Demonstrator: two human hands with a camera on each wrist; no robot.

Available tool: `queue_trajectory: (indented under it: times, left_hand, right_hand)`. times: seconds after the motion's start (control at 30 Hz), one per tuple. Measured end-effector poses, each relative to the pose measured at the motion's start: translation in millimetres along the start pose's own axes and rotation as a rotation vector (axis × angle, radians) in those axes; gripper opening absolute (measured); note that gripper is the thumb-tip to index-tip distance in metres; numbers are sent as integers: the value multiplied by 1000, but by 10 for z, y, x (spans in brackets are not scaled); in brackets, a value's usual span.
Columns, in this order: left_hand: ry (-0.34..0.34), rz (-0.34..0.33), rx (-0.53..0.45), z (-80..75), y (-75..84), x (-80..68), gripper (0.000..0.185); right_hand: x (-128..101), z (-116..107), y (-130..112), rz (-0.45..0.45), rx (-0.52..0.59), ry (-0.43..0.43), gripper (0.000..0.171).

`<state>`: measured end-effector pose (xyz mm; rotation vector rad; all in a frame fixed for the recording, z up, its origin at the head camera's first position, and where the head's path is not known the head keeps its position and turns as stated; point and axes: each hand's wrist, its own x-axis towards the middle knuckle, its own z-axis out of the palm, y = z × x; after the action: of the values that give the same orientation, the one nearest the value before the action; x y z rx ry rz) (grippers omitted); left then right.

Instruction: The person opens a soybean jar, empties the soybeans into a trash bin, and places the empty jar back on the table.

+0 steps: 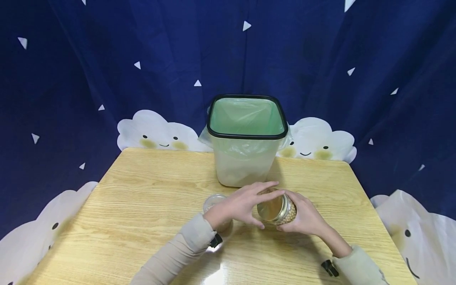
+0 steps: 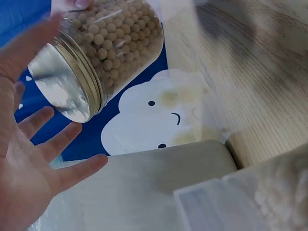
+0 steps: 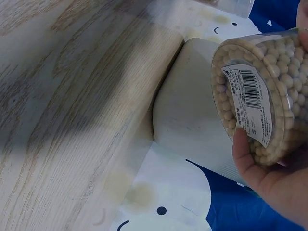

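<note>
My right hand [image 1: 305,213] grips a clear jar [image 1: 290,213] filled with small beige balls, tilted so its gold lid [image 1: 269,208] points left. In the right wrist view the jar's base carries a white barcode label [image 3: 250,103]. Around the lid my left hand [image 1: 246,202] has its fingers spread, the thumb below and the fingers above. The left wrist view shows those fingers extended and apart, with the lid [image 2: 60,86] beyond them. Beneath my left wrist stands a clear container [image 1: 212,199] of pale pieces, partly hidden by the forearm.
A white bin [image 1: 244,166] with a black rim and a clear liner bag [image 1: 246,116] stands at the table's back. The wooden table [image 1: 153,190] reaches back to a dark blue curtain [image 1: 160,47] with white triangles and clouds.
</note>
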<state>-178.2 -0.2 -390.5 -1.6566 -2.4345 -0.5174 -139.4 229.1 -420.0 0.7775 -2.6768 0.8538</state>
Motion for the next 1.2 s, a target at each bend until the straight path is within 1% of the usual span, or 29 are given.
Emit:
queue_trajectory:
  times: [0.07,0.13,0.2,0.37,0.43,0.5,0.53,0.6,0.67,0.73,0.77,0.83,0.9,0.97,1.07,1.13,1.2]
  left_hand:
    - [-6,29,17,5,-5,3,96]
    - [-2,24,21,13,-2,6,91]
    - [8,-15,16,19,10,10,89]
    - [7,-168,7,35,55,-6,96]
    - [3,-199,16,38,64,-13,99]
    - [-1,-211,23,33,65,-18,103]
    - [-2,-203,25,26,62,-20,104]
    - [-13,-165,20,12,50,-20,105]
    - [-34,-105,15,-3,37,-17,103]
    - [-46,-37,14,-14,27,-12,96]
    - [-49,-16,14,-17,27,-8,93]
    - [-44,-10,24,-25,35,-3,89]
    - [-37,-53,25,-30,53,-1,89]
    - [-37,-120,26,-30,78,-7,92]
    - [-54,-200,23,-24,104,-21,95]
    - [-63,-224,26,-21,109,-26,99]
    - [-67,-222,15,-18,104,-28,103]
  right_hand:
    - [0,2,0,-7,-8,3,94]
    - [1,7,-1,-18,-10,9,93]
    - [-2,3,-9,-25,-17,17,94]
    - [-4,11,-16,-15,-29,19,96]
    - [-5,14,-15,-7,-31,17,96]
    - [-3,17,-12,-3,-34,17,96]
    - [-5,17,-12,-1,-34,20,96]
    - [-7,18,-11,0,-34,23,96]
    - [-8,19,-10,-4,-38,24,97]
    - [-11,22,-12,-11,-39,25,97]
    - [-11,22,-14,-15,-39,24,97]
    - [-10,21,-21,-22,-39,25,96]
    - [-9,20,-26,-26,-39,25,96]
    - [-7,17,-30,-23,-37,22,96]
    - [-9,15,-30,-17,-40,16,96]
    - [-10,16,-29,-16,-39,11,96]
    - [-15,16,-26,-16,-36,9,96]
